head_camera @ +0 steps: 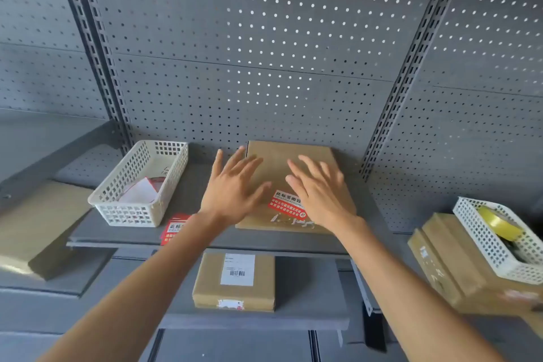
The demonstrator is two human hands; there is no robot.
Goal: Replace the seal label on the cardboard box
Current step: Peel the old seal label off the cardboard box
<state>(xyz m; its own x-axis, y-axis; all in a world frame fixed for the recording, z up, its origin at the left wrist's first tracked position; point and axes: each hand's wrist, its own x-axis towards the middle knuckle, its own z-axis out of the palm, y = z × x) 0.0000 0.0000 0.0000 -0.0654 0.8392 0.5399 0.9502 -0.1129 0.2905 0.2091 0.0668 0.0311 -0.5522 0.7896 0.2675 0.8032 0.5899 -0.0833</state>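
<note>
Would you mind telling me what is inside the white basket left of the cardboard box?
The white basket holds loose white paper and something with a red edge. The basket's near wall and the paper hide whatever lies beneath.

Flat brown cardboard box (289,161): matt kraft board, smooth, scuffed white near the front edge. Red-and-white seal label (286,205) on it: smooth printed sticker, slight sheen. Stack of red spare labels (173,228) on the shelf: same printed stock. Grey shelf deck (188,232): painted metal, matt, smooth. Grey perforated back panel (264,38): painted sheet metal, matt. White lattice basket (138,185): moulded plastic, satin finish; white paper scraps inside. Second white lattice basket (482,241): same plastic, holds a glossy yellowish tape roll (496,222). Smaller brown carton (211,285) below: matt cardboard with a white paper barcode label (237,270).
</note>
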